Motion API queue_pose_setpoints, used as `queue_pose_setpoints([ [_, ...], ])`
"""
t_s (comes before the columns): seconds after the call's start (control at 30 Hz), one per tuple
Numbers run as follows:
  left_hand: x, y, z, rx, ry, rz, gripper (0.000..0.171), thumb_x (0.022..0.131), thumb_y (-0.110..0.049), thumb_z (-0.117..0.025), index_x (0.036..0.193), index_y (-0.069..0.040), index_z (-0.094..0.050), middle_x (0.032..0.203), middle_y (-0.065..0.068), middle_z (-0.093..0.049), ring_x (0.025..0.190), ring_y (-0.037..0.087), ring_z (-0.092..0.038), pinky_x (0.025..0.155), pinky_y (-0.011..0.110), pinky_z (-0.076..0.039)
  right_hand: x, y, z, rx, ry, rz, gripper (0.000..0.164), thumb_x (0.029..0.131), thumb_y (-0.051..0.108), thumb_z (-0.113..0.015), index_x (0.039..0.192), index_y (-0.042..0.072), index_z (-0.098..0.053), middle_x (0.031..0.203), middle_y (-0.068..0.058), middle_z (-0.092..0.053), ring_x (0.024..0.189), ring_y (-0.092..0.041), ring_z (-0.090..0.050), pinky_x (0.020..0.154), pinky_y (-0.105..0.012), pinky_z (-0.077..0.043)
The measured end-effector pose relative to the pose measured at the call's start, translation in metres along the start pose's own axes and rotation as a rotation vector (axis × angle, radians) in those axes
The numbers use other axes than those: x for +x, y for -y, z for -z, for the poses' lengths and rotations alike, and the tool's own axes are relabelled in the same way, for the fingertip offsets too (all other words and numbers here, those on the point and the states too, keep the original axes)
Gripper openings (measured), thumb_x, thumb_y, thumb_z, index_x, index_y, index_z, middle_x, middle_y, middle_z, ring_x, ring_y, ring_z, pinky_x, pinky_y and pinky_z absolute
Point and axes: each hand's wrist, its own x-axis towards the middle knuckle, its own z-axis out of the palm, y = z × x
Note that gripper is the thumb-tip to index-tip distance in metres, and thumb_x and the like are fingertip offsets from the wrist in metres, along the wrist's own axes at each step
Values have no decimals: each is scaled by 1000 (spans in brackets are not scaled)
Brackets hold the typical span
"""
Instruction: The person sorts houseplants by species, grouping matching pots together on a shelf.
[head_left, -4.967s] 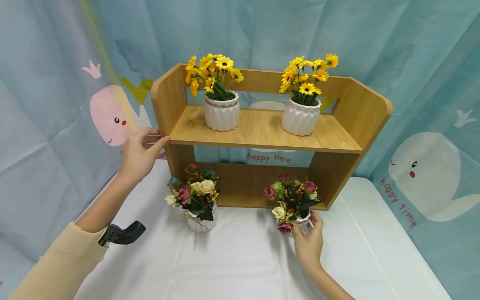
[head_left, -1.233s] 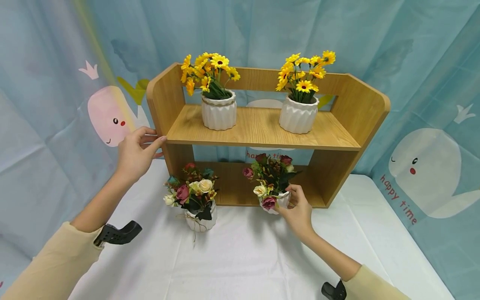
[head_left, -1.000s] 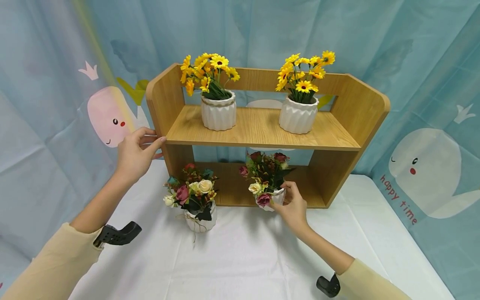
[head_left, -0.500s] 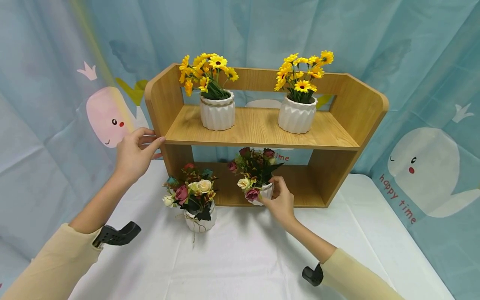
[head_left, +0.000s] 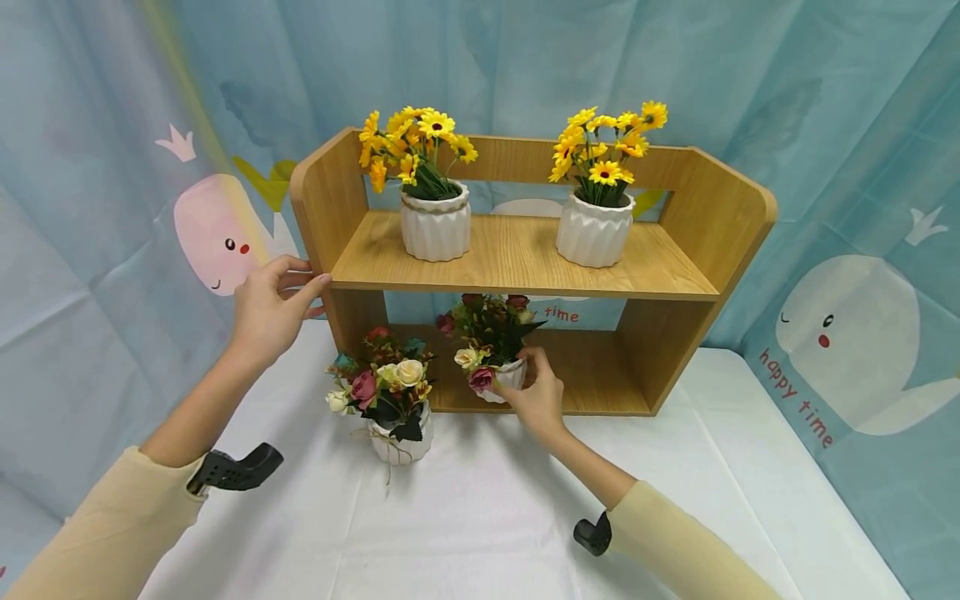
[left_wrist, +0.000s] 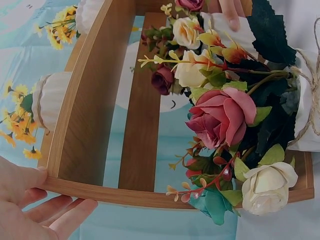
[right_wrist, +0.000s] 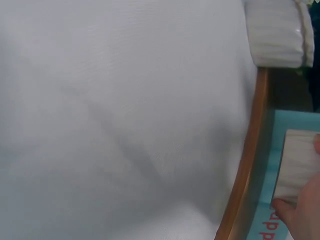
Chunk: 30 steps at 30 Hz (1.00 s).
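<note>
My left hand (head_left: 272,312) grips the left side panel of a two-tier wooden shelf (head_left: 720,221), its thumb at the upper board's front corner. With my right hand (head_left: 542,400) I hold a ribbed white flowerpot (head_left: 507,382) of pink and cream roses by its right side. This pot is at the front of the lower tier, left of the middle; whether it touches the board I cannot tell. Another white flowerpot (head_left: 401,440) of mixed roses, with twine round it, stands on the table before the shelf's left end. Its blooms (left_wrist: 222,117) fill much of the left wrist view.
Two white pots of yellow daisies, a left one (head_left: 437,229) and a right one (head_left: 595,233), stand on the upper board. White cloth (head_left: 450,533) covers the table. A blue printed curtain (head_left: 847,125) hangs behind the shelf.
My right hand has lifted the right-hand rose pot off the table and carried it left and back to the lower tier. My left hand keeps its grip on the shelf.
</note>
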Motion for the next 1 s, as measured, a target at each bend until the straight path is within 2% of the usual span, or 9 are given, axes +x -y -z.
queue_pose_setpoints([
  [0.07, 0, 0, 0, 1, 2, 2, 39, 106, -20, -66, 127, 12, -60, 127, 34, -68, 97, 24, -76, 63, 10, -57, 1, 0, -5, -5, -2, -3, 55, 76, 7, -94, 118, 11, -58, 89, -14, -73, 77, -23, -65, 63, -28, -54],
  [0.23, 0, 1, 0, 0, -3, -2, 39, 106, -20, -67, 127, 12, -61, 126, 34, -68, 86, 2, -72, 63, 10, -57, 4, 0, -16, 1, -2, -1, 55, 77, 9, -94, 120, 10, -59, 86, -13, -69, 75, -28, -62, 60, -30, -50],
  [0.33, 0, 0, 0, 3, -4, -4, 39, 106, -20, -66, 127, 12, -61, 126, 34, -68, 93, 21, -78, 63, 9, -56, 4, 0, -22, 1, -1, -6, 56, 78, 11, -94, 121, 10, -59, 82, -10, -66, 71, -24, -58, 58, -28, -47],
  [0.43, 0, 0, 0, 5, -4, -9, 38, 106, -19, -66, 127, 13, -60, 127, 35, -68, 106, 47, -73, 63, 8, -56, 5, 0, -29, 6, 0, -9, 56, 77, 12, -95, 121, 10, -59, 80, -9, -64, 69, -19, -54, 56, -27, -44],
  [0.5, 0, -1, 0, 6, -4, -12, 38, 106, -19, -66, 127, 13, -60, 127, 35, -68, 109, 52, -70, 62, 8, -56, 5, 0, -33, 8, -1, -11, 56, 77, 12, -95, 121, 10, -59, 78, -8, -62, 67, -17, -51, 56, -26, -41],
  [0.6, 0, 0, 0, 11, -6, -15, 38, 106, -18, -66, 126, 13, -61, 126, 34, -68, 105, 44, -74, 63, 8, -56, 4, 2, -39, 17, 0, -6, 56, 77, 11, -94, 121, 9, -59, 78, -8, -62, 66, -15, -51, 55, -25, -41],
  [0.77, 0, 0, 1, 21, -13, -18, 37, 106, -19, -67, 125, 12, -62, 125, 34, -69, 94, 20, -76, 63, 8, -56, 4, 4, -48, 33, -5, -3, 55, 78, 10, -93, 120, 10, -59, 78, -8, -60, 64, -13, -49, 53, -25, -40],
  [0.9, 0, 0, 0, 7, -12, -15, 38, 106, -20, -67, 125, 12, -62, 124, 34, -69, 81, -6, -69, 63, 8, -56, 4, 2, -56, 62, -2, -8, 52, 79, 8, -91, 120, 10, -59, 75, -5, -56, 55, -10, -53, 49, -23, -42],
  [1.0, 0, 1, -1, -10, -7, -12, 38, 106, -20, -67, 125, 12, -61, 125, 34, -68, 77, -19, -59, 63, 9, -56, 3, 2, -59, 87, 4, -12, 51, 80, 6, -91, 119, 9, -58, 74, -3, -52, 48, -13, -58, 47, -22, -45],
])
